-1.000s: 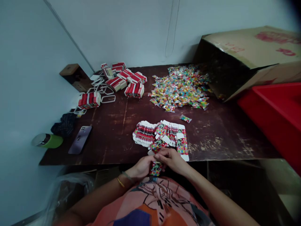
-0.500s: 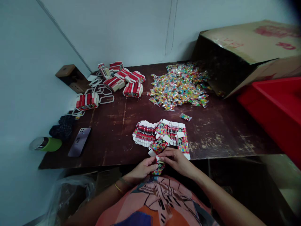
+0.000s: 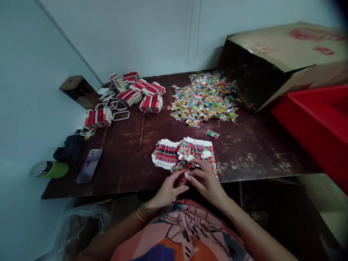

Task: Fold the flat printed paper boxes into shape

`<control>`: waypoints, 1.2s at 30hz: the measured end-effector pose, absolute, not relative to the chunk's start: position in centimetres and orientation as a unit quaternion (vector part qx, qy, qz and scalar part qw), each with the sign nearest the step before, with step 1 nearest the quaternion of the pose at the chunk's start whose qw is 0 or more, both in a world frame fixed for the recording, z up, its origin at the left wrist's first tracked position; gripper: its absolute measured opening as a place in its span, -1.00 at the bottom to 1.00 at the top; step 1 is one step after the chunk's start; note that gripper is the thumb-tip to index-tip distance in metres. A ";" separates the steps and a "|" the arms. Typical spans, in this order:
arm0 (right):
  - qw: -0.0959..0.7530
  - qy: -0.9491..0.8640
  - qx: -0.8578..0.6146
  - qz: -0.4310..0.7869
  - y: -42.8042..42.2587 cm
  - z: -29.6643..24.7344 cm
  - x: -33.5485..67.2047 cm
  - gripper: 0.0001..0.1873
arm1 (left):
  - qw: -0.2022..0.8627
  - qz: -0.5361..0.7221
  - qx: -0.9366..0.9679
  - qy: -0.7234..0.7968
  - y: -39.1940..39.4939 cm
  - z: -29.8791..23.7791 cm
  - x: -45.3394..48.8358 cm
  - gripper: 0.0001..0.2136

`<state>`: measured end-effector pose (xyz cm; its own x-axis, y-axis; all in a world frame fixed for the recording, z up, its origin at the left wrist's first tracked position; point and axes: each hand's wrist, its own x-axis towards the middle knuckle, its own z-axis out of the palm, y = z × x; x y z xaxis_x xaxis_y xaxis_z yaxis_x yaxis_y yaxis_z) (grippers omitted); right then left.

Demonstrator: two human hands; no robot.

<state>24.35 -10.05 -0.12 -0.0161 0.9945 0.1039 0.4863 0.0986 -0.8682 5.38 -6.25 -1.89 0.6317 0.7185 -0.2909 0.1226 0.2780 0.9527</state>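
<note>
Left hand [image 3: 166, 191] and right hand [image 3: 208, 184] have lifted toward the table [image 3: 127, 152] edge, fingers pinching a small printed carton [image 3: 183, 179], mostly hidden.

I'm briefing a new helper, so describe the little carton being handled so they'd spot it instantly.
Start at the dark wooden table and find the fanned stack of flat cartons near its front edge. Just in front of that stack, the left hand and right hand meet, fingertips pinching one small printed carton. It alone is held in fingers, not lying in the fan.
</note>
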 end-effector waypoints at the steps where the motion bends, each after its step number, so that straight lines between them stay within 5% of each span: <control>1: 0.364 -0.648 -0.589 0.316 -10.0 0.2 24.5 -0.84 | 0.654 0.215 0.617 0.382 -6.3 -1.9 5.4 -0.44; 6: 0.363 -0.660 -0.574 0.321 -10.8 0.0 24.1 -0.88 | 0.512 0.215 0.733 0.393 -6.8 -2.5 5.1 -0.43; 10: 0.446 -0.607 -0.590 0.290 -11.7 -0.9 22.8 -0.87 | 0.490 0.221 0.750 0.386 -6.9 -2.8 4.8 -0.42; 20: 0.462 -0.585 -0.574 0.339 -12.2 0.0 21.4 -0.79 | 0.473 0.201 0.787 0.340 -6.9 -2.5 4.9 -0.48; 27: 0.498 -0.498 -0.556 0.440 -12.0 0.8 21.7 -0.79 | 0.587 0.209 0.697 0.356 -7.2 -1.2 5.2 -0.63; 32: 0.537 -0.507 -0.584 0.337 -11.2 0.7 23.9 -0.84 | 0.796 0.169 0.410 0.411 -7.8 -2.6 5.1 -0.41; 36: 0.487 -0.515 -0.564 0.424 -11.1 -0.1 24.5 -0.83 | 0.872 0.165 0.278 0.367 -8.1 -2.9 5.1 -0.43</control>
<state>24.50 -11.08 -0.07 0.1109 0.9936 0.0235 0.1686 0.0045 -0.9857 5.12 -8.11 -2.88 0.6752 0.4927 -0.5489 -0.0844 0.7910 0.6060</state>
